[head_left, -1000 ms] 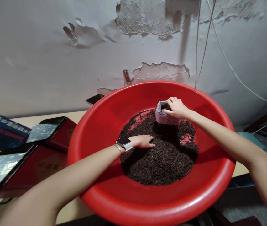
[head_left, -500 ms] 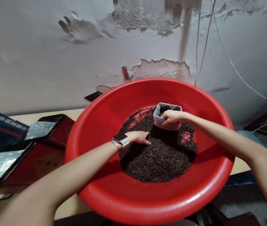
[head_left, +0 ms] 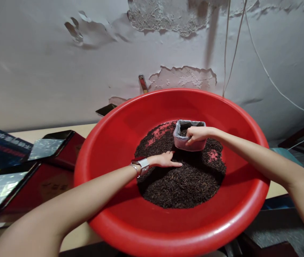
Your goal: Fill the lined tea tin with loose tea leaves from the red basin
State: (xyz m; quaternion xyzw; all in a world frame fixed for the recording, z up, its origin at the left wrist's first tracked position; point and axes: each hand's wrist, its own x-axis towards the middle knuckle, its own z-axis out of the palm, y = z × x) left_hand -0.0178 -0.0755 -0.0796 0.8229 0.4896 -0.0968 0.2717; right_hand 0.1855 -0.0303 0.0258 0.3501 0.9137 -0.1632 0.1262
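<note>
A large red plastic basin (head_left: 178,228) holds a heap of dark loose tea leaves (head_left: 184,189). My left hand (head_left: 165,159), with a watch and a bracelet at the wrist, lies on the leaves, fingers spread and thumb apart. My right hand (head_left: 198,134) grips the near rim of a small box lined with clear plastic (head_left: 180,137), some of its fingers inside. Dark leaves show within the box, which sits just over the heap at the far side. Whether its base touches the leaves I cannot tell.
Dark red boxes with silvery liners (head_left: 45,148) stand on the pale table (head_left: 81,235) at the left, beside a blue printed box (head_left: 2,146). Behind the basin rises a peeling wall (head_left: 61,78) with white cables (head_left: 231,67) hanging at the right.
My left hand has slid a little right across the leaves, and its fingers have spread. The lined box in my right hand has shifted slightly toward me.
</note>
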